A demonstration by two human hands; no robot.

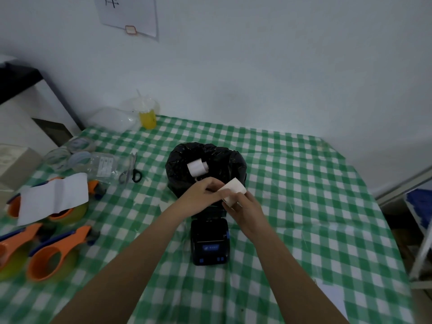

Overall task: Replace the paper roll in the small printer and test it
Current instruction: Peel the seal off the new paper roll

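A small black printer with blue buttons sits on the green checked tablecloth in front of me. Just above it, both hands hold a white paper roll. My right hand grips the roll from below and the right. My left hand pinches its left end. Behind the printer stands a bin lined with a black bag, and another white paper roll lies inside it. Whether the printer's lid is open is hidden by my hands.
Scissors lie left of the bin. Orange tape dispensers, a white sheet and clear tape rolls crowd the left side. A yellow drink cup stands at the back by the wall. A metal rack is on the right.
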